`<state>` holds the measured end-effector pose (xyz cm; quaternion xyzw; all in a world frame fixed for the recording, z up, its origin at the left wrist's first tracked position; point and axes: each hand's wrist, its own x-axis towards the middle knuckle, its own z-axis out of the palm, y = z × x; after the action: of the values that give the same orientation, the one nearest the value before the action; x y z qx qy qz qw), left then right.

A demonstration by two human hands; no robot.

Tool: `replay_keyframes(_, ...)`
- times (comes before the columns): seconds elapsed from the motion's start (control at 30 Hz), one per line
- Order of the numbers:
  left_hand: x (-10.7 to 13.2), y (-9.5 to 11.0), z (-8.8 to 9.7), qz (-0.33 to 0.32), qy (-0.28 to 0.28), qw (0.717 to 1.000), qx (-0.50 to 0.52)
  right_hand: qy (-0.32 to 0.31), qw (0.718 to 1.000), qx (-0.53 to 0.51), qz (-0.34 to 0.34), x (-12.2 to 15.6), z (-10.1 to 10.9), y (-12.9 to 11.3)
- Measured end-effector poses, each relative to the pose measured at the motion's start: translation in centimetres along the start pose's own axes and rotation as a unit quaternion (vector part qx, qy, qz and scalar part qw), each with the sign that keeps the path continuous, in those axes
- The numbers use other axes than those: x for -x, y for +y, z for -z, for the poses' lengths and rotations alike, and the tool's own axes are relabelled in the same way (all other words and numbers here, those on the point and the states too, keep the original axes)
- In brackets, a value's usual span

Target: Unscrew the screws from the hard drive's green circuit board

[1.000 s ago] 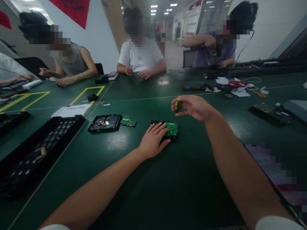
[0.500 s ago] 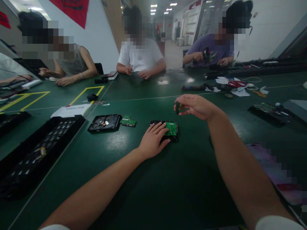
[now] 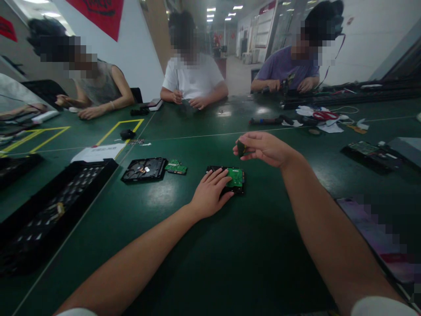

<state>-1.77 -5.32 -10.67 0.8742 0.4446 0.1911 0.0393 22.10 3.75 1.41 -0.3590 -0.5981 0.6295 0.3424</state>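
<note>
A hard drive (image 3: 241, 189) lies on the table with its green circuit board (image 3: 236, 177) facing up. My left hand (image 3: 210, 193) rests flat across its left part, fingers stretched out and thumb along the near edge, hiding part of the drive. Above the drive's far right corner, my right hand (image 3: 265, 148) is closed round a small screwdriver (image 3: 241, 148) with a dark handle. The handle points roughly downward; its thin shaft is hard to make out. To the left, a second hard drive (image 3: 144, 170) sits beside loose green circuit boards (image 3: 176, 166).
A long black tray (image 3: 108, 166) holding small parts stands at the left, near a white paper (image 3: 98, 152). A flat, pinkish device (image 3: 368, 232) lies at the right. Farther right is another drive (image 3: 365, 151). Several people sit across the green table (image 3: 197, 272).
My right hand has shifted slightly left, and the screwdriver is tilted a little differently. My left hand stays on the drive. Across the table, the person in purple has lowered a tool.
</note>
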Motion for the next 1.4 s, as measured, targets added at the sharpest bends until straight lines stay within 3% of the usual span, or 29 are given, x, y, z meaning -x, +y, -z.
replay_keyframes(0.43,-0.1,0.1,0.0,-0.002,0.000,1.000,-0.003,0.021,0.999,-0.043,-0.011,-1.3,-0.2,1.0)
replay_keyframes(0.9,0.0,0.0,0.1,-0.002,-0.003,1.000,-0.004,0.050,0.998,0.036,-0.016,0.0,0.5,-0.4)
replay_keyframes(1.17,0.0,0.1,0.2,-0.003,-0.002,1.000,-0.003,0.038,0.999,0.006,0.003,-0.2,-0.5,-0.1)
replay_keyframes(1.4,-0.1,0.1,0.2,0.000,0.002,1.000,-0.004,-0.011,0.999,-0.035,0.007,-0.7,-0.9,0.6)
